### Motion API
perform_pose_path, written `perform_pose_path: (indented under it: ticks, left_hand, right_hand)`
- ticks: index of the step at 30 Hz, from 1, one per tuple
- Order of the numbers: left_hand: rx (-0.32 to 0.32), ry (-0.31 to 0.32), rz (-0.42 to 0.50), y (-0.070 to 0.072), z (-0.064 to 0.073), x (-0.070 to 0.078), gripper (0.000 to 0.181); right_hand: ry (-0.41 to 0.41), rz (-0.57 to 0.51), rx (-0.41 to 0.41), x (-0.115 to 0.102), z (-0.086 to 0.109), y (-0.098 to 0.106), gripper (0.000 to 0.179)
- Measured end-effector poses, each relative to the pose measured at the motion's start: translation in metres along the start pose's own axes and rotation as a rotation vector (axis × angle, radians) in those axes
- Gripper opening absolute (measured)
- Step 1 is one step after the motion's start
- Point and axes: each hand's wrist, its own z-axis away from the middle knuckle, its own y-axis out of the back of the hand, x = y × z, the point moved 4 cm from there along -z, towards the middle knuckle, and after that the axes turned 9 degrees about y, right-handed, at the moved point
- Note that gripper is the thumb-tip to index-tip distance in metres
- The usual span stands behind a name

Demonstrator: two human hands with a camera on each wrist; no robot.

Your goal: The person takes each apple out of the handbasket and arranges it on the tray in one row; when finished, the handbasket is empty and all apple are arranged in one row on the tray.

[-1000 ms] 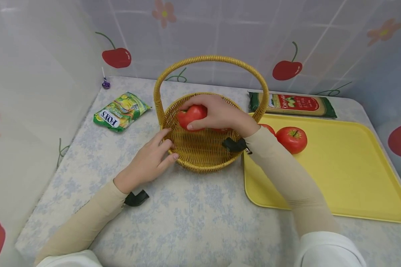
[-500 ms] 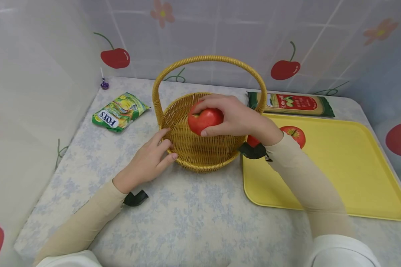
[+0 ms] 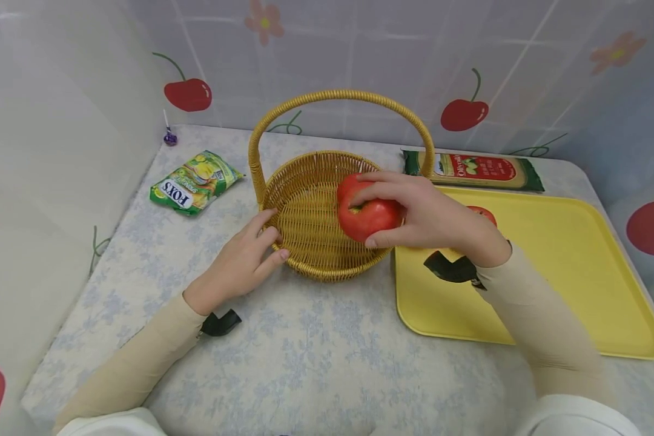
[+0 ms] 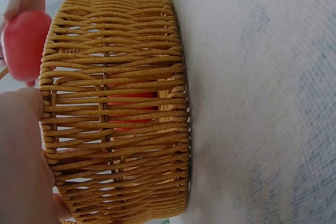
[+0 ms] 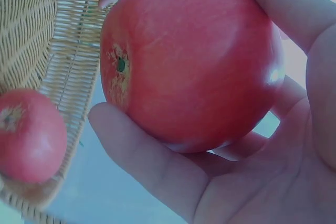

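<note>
My right hand (image 3: pixel 414 212) grips a red apple (image 3: pixel 367 219) above the right side of the yellow wicker basket (image 3: pixel 327 269); the right wrist view shows fingers and thumb around this apple (image 5: pixel 194 61), clear of the weave. Inside the basket lies another red apple (image 5: pixel 31 135), mostly hidden behind the held one in the head view. With fingers over the basket's left rim and thumb at its outer side, my left hand (image 3: pixel 240 260) holds the basket. Part of a red apple (image 3: pixel 484 213) shows on the yellow tray (image 3: pixel 567 272), behind my right hand.
Left of the basket lies a green FOX'S candy bag (image 3: pixel 196 183), with a purple lollipop (image 3: pixel 170 138) in the back left corner. A long green and tan packet (image 3: pixel 479 171) lies behind the tray. The tall basket handle (image 3: pixel 340 95) arches over the basket.
My right hand has carried the apple rightward and nearer, from over the basket's back left to its right side. The left hand stays on the rim.
</note>
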Motion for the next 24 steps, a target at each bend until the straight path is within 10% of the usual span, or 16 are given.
perform_pose_path:
  ticks: [24]
  left_hand:
    - [0.007, -0.009, -0.004, 0.000, 0.000, 0.000, 0.043]
  right_hand:
    - [-0.142, 0.118, 0.255, 0.014, 0.123, 0.043, 0.067]
